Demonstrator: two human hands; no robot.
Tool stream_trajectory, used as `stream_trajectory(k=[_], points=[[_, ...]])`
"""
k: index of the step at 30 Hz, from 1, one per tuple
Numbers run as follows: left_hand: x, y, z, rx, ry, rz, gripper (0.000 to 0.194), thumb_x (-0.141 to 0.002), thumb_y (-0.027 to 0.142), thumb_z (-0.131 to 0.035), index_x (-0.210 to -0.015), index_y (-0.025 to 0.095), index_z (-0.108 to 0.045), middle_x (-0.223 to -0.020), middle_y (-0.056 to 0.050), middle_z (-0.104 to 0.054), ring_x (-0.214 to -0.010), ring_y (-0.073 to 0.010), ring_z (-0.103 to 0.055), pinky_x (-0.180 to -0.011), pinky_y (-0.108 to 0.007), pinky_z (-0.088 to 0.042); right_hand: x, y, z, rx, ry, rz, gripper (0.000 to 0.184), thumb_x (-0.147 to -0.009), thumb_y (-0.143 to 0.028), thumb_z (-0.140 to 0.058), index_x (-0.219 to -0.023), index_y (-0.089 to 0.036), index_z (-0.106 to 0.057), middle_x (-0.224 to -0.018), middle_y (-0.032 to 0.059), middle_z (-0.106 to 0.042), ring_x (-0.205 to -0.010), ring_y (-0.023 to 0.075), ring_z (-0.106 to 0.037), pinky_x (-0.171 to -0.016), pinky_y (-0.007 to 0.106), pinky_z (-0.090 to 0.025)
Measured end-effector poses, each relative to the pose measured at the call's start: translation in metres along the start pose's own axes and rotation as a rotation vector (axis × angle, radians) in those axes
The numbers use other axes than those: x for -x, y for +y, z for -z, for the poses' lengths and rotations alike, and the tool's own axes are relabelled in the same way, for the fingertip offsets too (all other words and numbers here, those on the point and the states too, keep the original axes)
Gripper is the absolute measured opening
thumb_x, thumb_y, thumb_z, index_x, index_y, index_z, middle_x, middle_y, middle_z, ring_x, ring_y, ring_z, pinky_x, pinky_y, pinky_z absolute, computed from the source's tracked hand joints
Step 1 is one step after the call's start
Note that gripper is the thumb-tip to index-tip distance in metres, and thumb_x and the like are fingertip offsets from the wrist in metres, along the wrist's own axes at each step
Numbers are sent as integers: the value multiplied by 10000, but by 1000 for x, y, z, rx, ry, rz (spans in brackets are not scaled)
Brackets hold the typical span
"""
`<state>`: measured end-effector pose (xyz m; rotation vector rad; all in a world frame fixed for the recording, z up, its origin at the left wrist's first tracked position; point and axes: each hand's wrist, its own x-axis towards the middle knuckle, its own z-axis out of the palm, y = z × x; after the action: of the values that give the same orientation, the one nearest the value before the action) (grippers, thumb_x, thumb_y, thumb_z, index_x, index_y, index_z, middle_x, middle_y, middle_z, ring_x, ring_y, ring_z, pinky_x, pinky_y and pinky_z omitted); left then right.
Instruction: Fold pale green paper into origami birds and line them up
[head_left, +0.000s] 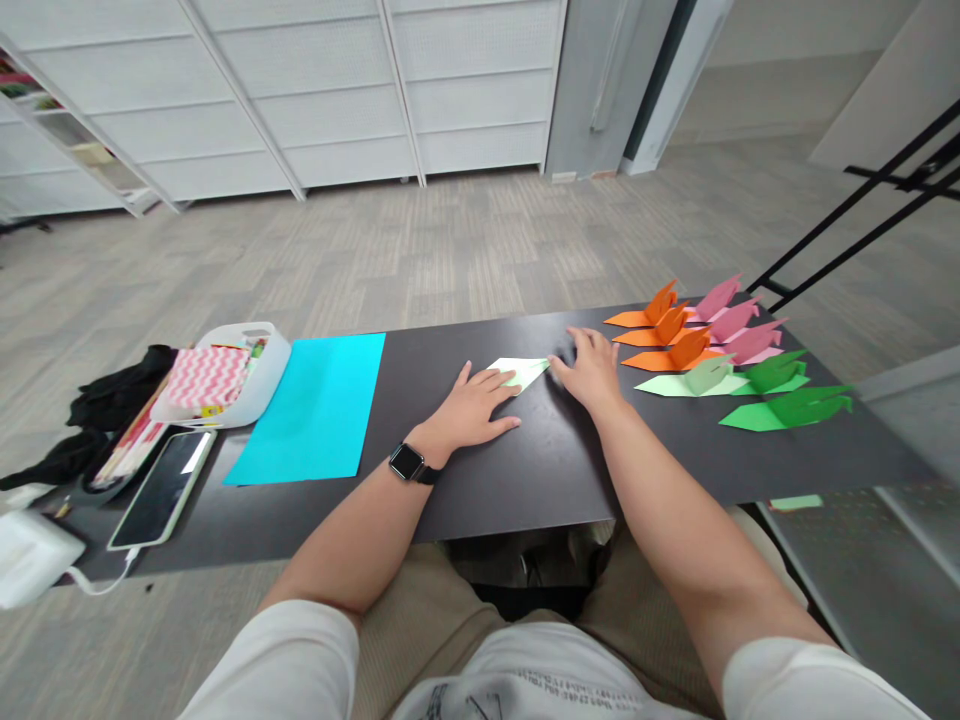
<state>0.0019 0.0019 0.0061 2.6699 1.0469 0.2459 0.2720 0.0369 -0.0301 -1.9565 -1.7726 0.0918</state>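
Note:
A pale green folded paper (527, 372), kite-shaped with a narrow point at its right, lies on the dark table. My left hand (474, 408), with a black watch at the wrist, rests flat over the paper's left part, fingers spread. At the paper's right point is my right hand (592, 370). Its thumb tip is at or touching that point, and the index finger stands apart from the thumb. To the right sit folded paper cranes in rows: orange cranes (670, 352), pink cranes (754, 343), green cranes (787, 408) and a light green crane (701, 380).
Left of my hands lies a bright blue paper sheet (319, 410). Beyond it are a white basket (262, 385), a phone (163, 490) on a cable, a white charger (34, 560) and black cloth (124, 390). Black metal bars (847, 215) rise past the table's right end.

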Motion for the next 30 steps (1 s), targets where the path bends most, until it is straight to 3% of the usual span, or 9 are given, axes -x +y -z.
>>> stream_trajectory(k=[3, 8, 15, 23, 30], points=[[0, 0, 0, -1, 1, 0, 576, -1018, 605, -551, -1510, 305, -569, -1682, -66, -451, -1581, -306, -349, -1328, -656, -42, 4, -5, -2, 37, -56, 41, 765, -899, -589, -658, -1543, -209, -495, -1581, 211, -458, -1499, 403, -352, -1235, 709, -143], [0, 0, 1, 5, -2, 4, 568, -1020, 602, -551, -1504, 305, -572, -1682, -65, -451, -1583, -303, -347, -1325, -664, -49, 3, -3, -6, 93, -47, -94, 782, -899, -622, -657, -1534, -192, -504, -1648, 236, -370, -1547, 449, -263, -1217, 727, -132], [-1, 2, 3, 7, -12, 12, 568, -1017, 593, -555, -1505, 303, -574, -1682, -65, -450, -1586, -309, -342, -1323, -672, -56, -1, 2, -5, 63, 3, -112, 639, -956, -528, -583, -1494, -187, -538, -1613, 225, -428, -1517, 418, -320, -1218, 719, -159], [-1, -1, 0, 10, -4, 5, 567, -1018, 600, -549, -1503, 307, -572, -1685, -61, -446, -1582, -307, -348, -1323, -675, -51, -6, -1, -10, 108, 4, -134, 650, -942, -555, -622, -1474, -187, -561, -1594, 225, -449, -1520, 439, -302, -1195, 730, -187], [-1, -1, 0, 17, 5, 2, 563, -1017, 595, -556, -1501, 309, -574, -1681, -62, -452, -1579, -306, -355, -1325, -670, -50, -7, 0, -8, 106, 34, -141, 562, -1004, -503, -524, -1468, -185, -549, -1569, 237, -460, -1488, 408, -344, -1189, 739, -188]])
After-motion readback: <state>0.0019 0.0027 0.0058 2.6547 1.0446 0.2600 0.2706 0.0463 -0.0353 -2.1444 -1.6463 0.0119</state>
